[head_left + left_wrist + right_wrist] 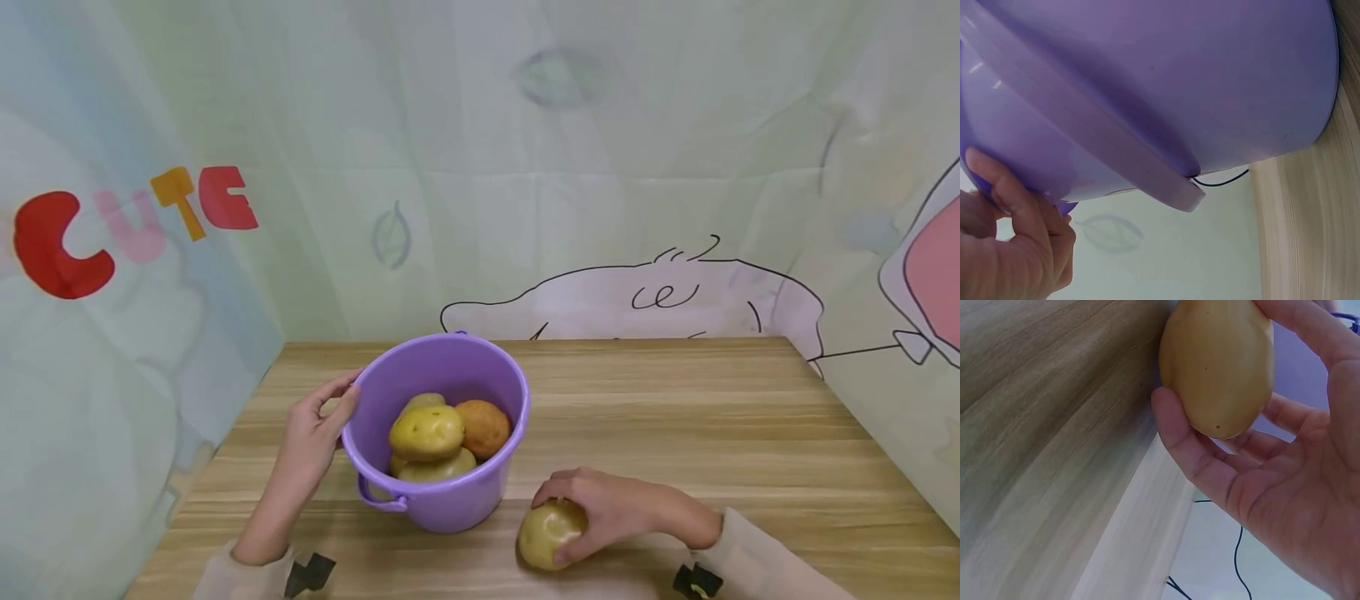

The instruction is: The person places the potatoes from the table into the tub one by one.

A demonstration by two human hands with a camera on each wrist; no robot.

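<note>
A purple bucket (457, 504) stands on the table left of centre, its mouth towards me. My left hand (310, 433) holds its rim at the left side, thumb and fingers on either side of the edge. Inside lie several yellow potatoes (427, 432) and an orange-brown rounded one (483, 427) at the right. To the right of the bucket, my right hand (618, 507) grips another yellow potato (542, 540) low at the tabletop. The right wrist view shows that potato's smooth underside, with thumb and fingers curled about it.
The wood-grain table (675, 408) reaches back to a printed curtain (480, 167), which also hangs along both sides. The bucket's purple handle (1085, 119) crosses its outer wall in the left wrist view. Dark thin cords (1238, 556) show beyond the table edge.
</note>
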